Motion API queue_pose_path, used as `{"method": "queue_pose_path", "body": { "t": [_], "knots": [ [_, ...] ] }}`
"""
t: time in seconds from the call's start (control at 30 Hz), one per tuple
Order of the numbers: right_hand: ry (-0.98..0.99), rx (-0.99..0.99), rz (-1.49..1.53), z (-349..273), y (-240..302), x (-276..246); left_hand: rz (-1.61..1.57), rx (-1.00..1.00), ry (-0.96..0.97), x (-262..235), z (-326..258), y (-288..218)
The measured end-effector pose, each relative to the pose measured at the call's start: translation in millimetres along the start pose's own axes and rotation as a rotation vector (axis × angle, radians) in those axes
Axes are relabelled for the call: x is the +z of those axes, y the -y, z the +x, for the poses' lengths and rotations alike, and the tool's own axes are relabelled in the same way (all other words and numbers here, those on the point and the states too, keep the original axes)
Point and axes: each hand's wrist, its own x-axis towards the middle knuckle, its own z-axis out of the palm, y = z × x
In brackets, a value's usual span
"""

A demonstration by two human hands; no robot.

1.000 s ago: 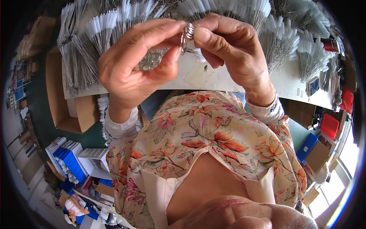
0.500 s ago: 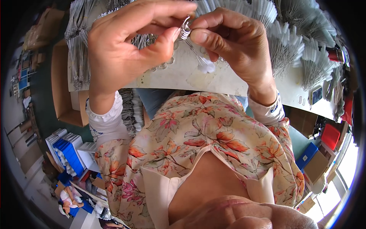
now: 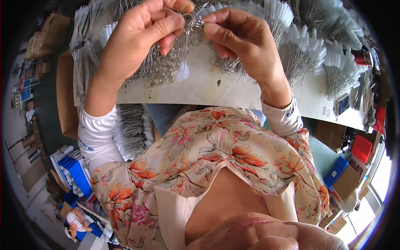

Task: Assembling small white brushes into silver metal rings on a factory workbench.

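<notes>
My left hand is at the upper middle, its fingers curled and closed at the ring end of a thin wire-stemmed brush. The white bristle tip of that brush hangs down over the table. Small silvery rings show between my hands; how they link to the brush is too fine to tell. To the right, thumb and forefinger of my right hand pinch shiny metal rings, mostly hidden by the fingertips. Beneath my left hand lies a pile of metal rings with wire stems.
Bundles of white-bristled wire brushes crowd the back and right of the pale table. A phone-like device rests near its right edge. An open cardboard box stands at the left. A person sits far off at lower left.
My left hand has moved up and left, its fingers more curled. The brush tip now hangs farther left. My right hand has shifted slightly left, and the ring pile is uncovered.
</notes>
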Motion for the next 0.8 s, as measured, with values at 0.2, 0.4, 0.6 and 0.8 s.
{"method": "queue_pose_path", "body": {
  "t": [0.2, 0.4, 0.6, 0.8],
  "knots": [
    [0.075, 0.127, 0.081, 7.4, 1.8, 3.9, 0.225, 0.07, -0.082, -3.7, -5.9, -2.8],
    [0.067, 0.011, -0.049, 3.7, -1.4, 6.7, 0.234, -0.025, -0.036, -2.2, -14.6, -20.6],
    [0.128, 0.095, 0.084, 10.7, 9.0, 8.9, 0.476, 0.128, -0.194, 9.3, -13.6, -25.2],
    [0.115, -0.131, 0.142, 22.5, -11.8, 18.7, -0.533, 0.251, -0.249, 10.1, -8.0, 0.6]
  ]
}}
